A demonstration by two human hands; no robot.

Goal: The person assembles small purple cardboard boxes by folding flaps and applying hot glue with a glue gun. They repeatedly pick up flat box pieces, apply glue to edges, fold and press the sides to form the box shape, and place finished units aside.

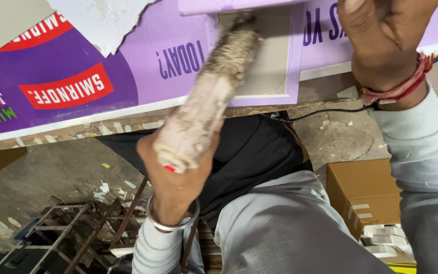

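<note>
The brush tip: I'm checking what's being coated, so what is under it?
The brush in the left hand lies on a grey card panel framed by a purple printed sheet. The bristles hide the panel's top left corner.

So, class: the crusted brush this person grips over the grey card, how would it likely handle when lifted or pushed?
The brush looks stiff: its handle is thickly caked in dried paste. It is probably easy to grip, since the left hand wraps its rough, lumpy surface. Being roundish, it might roll if laid on the purple sheet.

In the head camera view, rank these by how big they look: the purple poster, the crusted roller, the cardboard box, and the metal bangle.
1. Purple poster
2. Crusted roller, though it is nearest the camera
3. Cardboard box, partly hidden, so unsure against the roller
4. Metal bangle
</note>
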